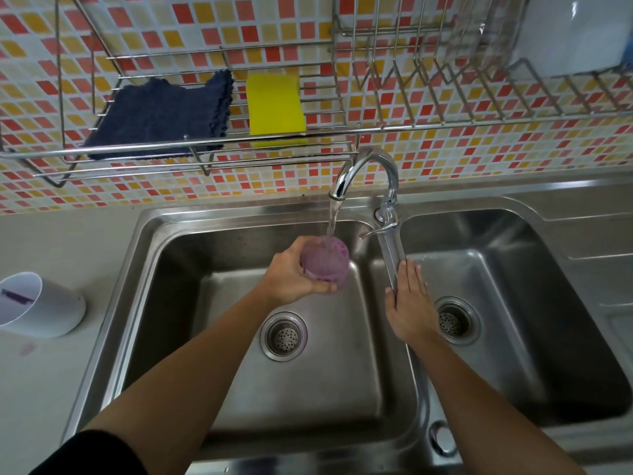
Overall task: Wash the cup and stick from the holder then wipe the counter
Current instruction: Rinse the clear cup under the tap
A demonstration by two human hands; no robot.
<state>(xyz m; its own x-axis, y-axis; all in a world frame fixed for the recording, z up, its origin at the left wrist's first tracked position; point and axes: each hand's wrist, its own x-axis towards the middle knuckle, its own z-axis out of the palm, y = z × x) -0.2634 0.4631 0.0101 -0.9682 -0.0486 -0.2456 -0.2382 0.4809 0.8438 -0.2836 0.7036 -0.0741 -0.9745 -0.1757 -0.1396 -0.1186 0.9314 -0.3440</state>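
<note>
My left hand grips a purple cup over the left basin of the steel sink. Water runs from the chrome faucet straight into the cup. My right hand lies flat with straight fingers on the divider between the two basins, just below the faucet lever. On the grey counter at the left stands a white holder, tipped toward me, with a purple stick inside it.
A wire rack on the tiled wall carries a dark blue cloth and a yellow sponge. A dish rack at the upper right holds a white item. A faint purple smear marks the counter near the holder.
</note>
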